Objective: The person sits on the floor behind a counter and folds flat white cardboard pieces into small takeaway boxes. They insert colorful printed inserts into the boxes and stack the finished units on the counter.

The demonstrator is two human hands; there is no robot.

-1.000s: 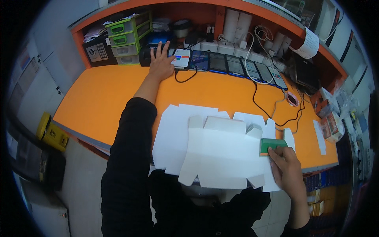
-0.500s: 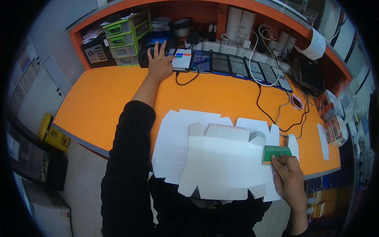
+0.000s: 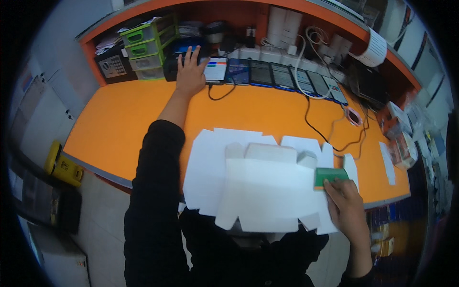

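My left hand (image 3: 191, 79) reaches to the back of the desk with its fingers spread. Its fingertips lie over a black and blue device (image 3: 187, 49), and its edge is against a phone with a lit white screen (image 3: 215, 70). My right hand (image 3: 347, 205) is closed, thumb against fingers, on a green flap-like piece (image 3: 331, 177) with an orange edge. That piece is at the right side of an unfolded white carton (image 3: 265, 184), which overhangs the desk's near edge. Beneath the carton lie more flat white card sheets (image 3: 203, 162).
A row of phones (image 3: 282, 76) on cables runs along the back. A pink-rimmed round item (image 3: 354, 116) and dark cables (image 3: 313, 122) lie at right. Green-framed drawers (image 3: 148, 50) and a black safe (image 3: 114, 64) fill the back left. Small boxes (image 3: 400, 148) are at far right.
The whole view has shifted slightly left and up. Both hands keep nearly the same places, the left on the device and the right on the green piece.
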